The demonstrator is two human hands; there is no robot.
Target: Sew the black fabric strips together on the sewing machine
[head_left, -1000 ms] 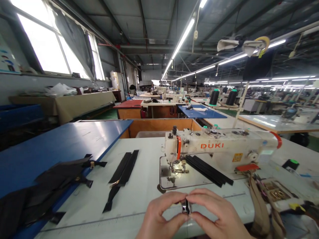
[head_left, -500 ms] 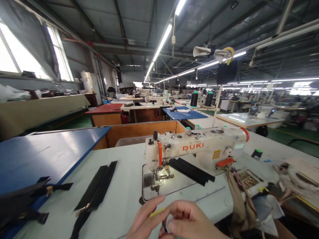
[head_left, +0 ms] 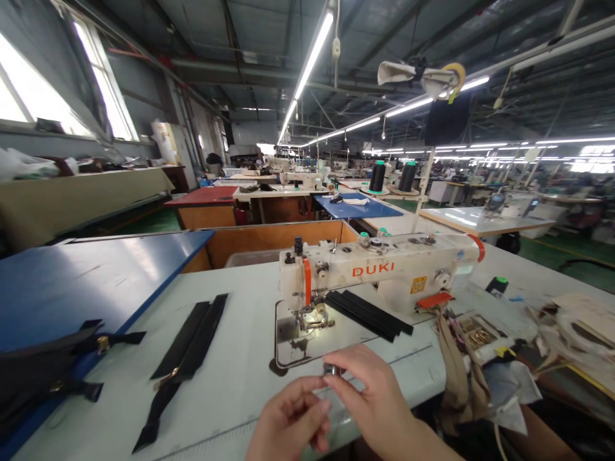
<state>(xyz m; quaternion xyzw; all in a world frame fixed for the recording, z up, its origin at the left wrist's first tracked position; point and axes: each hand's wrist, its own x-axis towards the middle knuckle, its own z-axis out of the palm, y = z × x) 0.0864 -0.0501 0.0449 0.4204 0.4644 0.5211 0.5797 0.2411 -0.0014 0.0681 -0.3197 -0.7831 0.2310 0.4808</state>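
Note:
Between the thumb and index finger of my right hand point(head_left: 372, 387) is a small round metal bobbin case point(head_left: 331, 369), just in front of the sewing machine's needle plate. My left hand point(head_left: 291, 419) is beside it, with curled fingers pressed together near the bobbin case; whatever they pinch is too fine to make out. The white sewing machine point(head_left: 372, 269) stands right behind my hands, its lamp lighting the needle area. Several black fabric strips point(head_left: 362, 314) lie on the machine bed under the arm.
Black straps with a metal buckle point(head_left: 189, 346) lie left on the pale table, near a black fabric piece point(head_left: 43, 378) by the blue table point(head_left: 96, 282). On the right are tan straps point(head_left: 454, 371), a tray of metal rings point(head_left: 478, 333) and a black thread spool point(head_left: 497, 286).
Both hands have come up and forward, closer to the machine. The bobbin case, partly hidden between the hands before, now shows at my right fingertips. My left fingers have curled in.

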